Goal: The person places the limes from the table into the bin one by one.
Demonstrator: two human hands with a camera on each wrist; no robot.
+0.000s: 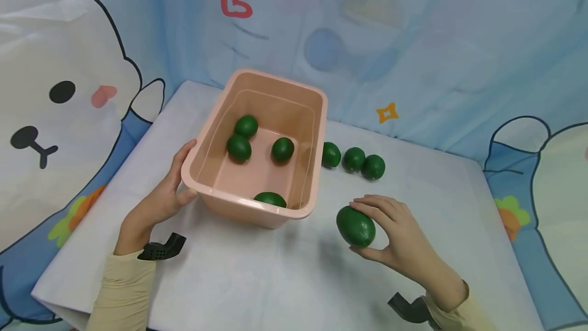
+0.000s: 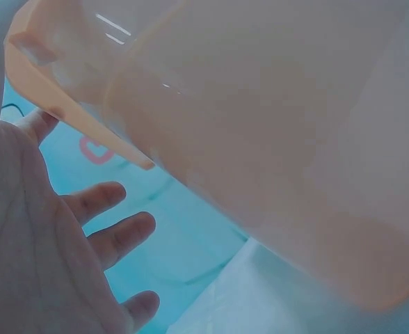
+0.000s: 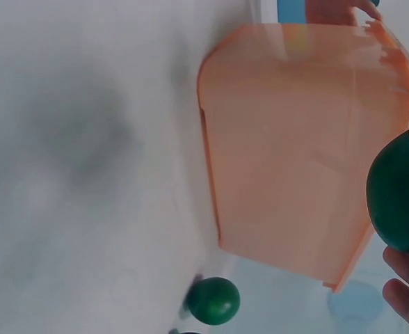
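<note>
A pink plastic tub (image 1: 317,132) stands on the white table (image 1: 257,280) with several dark green fruits (image 1: 282,149) inside. My left hand (image 1: 179,178) rests against the tub's near left corner, fingers along the side wall and thumb on the front wall. In the left wrist view its fingers (image 2: 114,236) are spread and fairly straight beside the tub (image 2: 274,125). To the right of the tub, my right hand (image 1: 374,231) grips a larger green fruit (image 1: 353,225) just above the table. The right wrist view shows that fruit (image 3: 399,191) in front of the tub (image 3: 295,139).
Three more green fruits (image 1: 353,159) lie in a row on the table right of the tub; one of them (image 3: 213,300) appears in the right wrist view. A blue cartoon-print cloth (image 1: 413,40) hangs behind and beside the table. The table's front edge runs near my sleeves.
</note>
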